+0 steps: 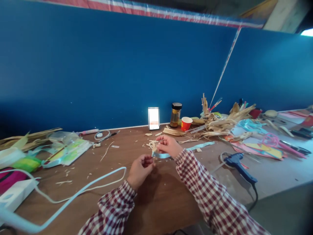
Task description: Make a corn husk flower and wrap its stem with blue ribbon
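Over the middle of the table, a small pale piece that looks like dried corn husk [153, 144] is between my hands, its frayed end pointing up. My left hand [141, 170] pinches it low down, thumb against the fingertips. Closed fingers of my right hand [170, 147] are at its upper right side, where the light blue ribbon [162, 156] meets it. From there the ribbon runs behind my right hand and lies out along the table to the right. My fingertips hide exactly what each one grips.
A phone [154, 119] stands against the blue partition, near a lidded jar [175, 116] and a red paper cup [186, 124]. A glue gun [238, 164] lies right, beside pink scissors [271, 140] and dried husks [220, 125]. A white cable [85, 187] loops at left above a power strip [18, 197].
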{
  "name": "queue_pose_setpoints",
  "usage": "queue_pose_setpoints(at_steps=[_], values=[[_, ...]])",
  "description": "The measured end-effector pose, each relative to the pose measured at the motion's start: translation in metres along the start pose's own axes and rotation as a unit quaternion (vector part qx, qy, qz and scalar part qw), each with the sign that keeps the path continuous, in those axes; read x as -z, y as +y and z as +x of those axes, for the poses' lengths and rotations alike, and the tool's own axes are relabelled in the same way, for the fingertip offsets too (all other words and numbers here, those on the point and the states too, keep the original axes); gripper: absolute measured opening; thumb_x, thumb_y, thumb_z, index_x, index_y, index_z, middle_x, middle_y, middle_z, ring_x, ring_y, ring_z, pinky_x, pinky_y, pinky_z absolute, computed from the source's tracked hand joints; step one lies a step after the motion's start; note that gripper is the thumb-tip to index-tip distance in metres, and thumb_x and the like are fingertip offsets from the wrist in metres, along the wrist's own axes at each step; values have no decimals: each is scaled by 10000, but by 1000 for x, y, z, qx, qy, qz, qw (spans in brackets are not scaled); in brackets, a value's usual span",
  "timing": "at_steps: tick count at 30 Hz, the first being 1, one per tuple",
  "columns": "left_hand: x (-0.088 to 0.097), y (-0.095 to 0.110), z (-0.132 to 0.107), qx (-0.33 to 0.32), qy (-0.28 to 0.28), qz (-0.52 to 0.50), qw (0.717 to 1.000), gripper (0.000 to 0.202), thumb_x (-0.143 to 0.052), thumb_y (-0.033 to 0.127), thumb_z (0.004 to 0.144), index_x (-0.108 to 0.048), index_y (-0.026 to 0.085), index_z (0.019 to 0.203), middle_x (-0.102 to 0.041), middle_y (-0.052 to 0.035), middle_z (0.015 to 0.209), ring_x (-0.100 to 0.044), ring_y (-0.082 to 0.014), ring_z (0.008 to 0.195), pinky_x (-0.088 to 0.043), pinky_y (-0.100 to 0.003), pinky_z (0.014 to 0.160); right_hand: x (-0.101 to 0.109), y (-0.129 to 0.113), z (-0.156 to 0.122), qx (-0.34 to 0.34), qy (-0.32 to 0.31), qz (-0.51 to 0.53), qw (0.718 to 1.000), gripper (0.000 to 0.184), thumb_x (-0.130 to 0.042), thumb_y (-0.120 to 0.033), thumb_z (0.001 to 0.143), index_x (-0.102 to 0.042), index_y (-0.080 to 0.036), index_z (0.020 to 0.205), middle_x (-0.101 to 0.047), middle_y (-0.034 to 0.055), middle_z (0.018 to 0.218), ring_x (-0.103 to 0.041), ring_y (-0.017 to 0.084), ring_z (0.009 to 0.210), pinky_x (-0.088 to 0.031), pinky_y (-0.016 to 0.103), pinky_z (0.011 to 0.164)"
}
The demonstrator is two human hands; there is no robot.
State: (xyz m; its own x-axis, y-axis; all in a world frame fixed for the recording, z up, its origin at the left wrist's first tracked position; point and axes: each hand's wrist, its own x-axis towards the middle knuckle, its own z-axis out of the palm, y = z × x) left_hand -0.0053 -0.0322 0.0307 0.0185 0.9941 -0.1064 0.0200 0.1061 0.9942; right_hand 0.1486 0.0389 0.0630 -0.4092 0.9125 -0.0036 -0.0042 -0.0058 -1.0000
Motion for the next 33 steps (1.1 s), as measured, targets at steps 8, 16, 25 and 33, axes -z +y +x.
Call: queue_pose_setpoints(at_steps=[8,16,25,33], values=[[4,-18,1,44,6,-64,997,377,-709,338,603,-517,149,867,-592,15,633,-567,-108,585,-467,-226,538,3,18,-3,3,-20,18,1000,326,-645,-257,687,-481,-154,950,-534,-54,626,-502,54,517,-417,176,488],[13,-8,-1,8,10,-47,999,370,-648,391,673,-550,162,947,-625,-38,853,-582,-141,754,-470,-234,604,1,22,-9,15,-100,8,995,355,-658,-258,669,-425,-190,927,-519,-64,660,-480,60,530,-384,173,473],[19,-5,-1,-76,-103,-24,991,430,-628,299,719,-446,201,1097,-617,-27,818,-585,-151,734,-472,-297,676,-3,19,-15,18,-138,4,990,336,-648,-225,683,-414,-188,920,-514,-49,701,-490,59,568,-378,176,516],[22,-7,2,-50,-88,-16,995,277,-625,324,713,-524,174,923,-602,-7,747,-564,-123,647,-457,-262,623,-7,21,-16,31,-112,-5,993,333,-644,-253,683,-419,-187,920,-516,-42,712,-489,64,573,-391,191,524]])
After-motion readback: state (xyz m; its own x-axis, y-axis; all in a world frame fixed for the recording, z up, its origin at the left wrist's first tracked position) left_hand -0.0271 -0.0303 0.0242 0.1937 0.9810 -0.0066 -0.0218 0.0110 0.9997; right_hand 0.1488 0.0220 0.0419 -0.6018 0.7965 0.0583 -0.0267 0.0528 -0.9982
